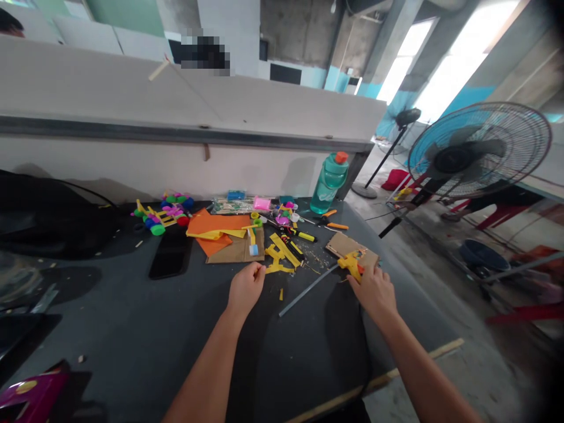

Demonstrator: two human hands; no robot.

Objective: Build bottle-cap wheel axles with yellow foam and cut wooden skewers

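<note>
My right hand [376, 291] is closed on a yellow hot glue gun [351, 264] with an orange trigger, at the front edge of a cardboard piece [346, 245]. A long translucent glue stick [306, 292] sticks out of the gun towards the left, over the dark table. My left hand [247, 288] is closed in a pinch beside some cut yellow scraps [277, 261]; whatever lies between its fingertips is too small to make out. Behind the scraps lie a yellow strip [285, 249] and a yellow-and-black cutter [293, 247].
Orange sheets [220, 226] lie on cardboard, with a black phone [171, 254] to the left. Colourful clay models [161, 214], orange-handled pliers [332, 221] and a green bottle [328, 185] stand or lie near the partition. A large fan [476, 150] is at right.
</note>
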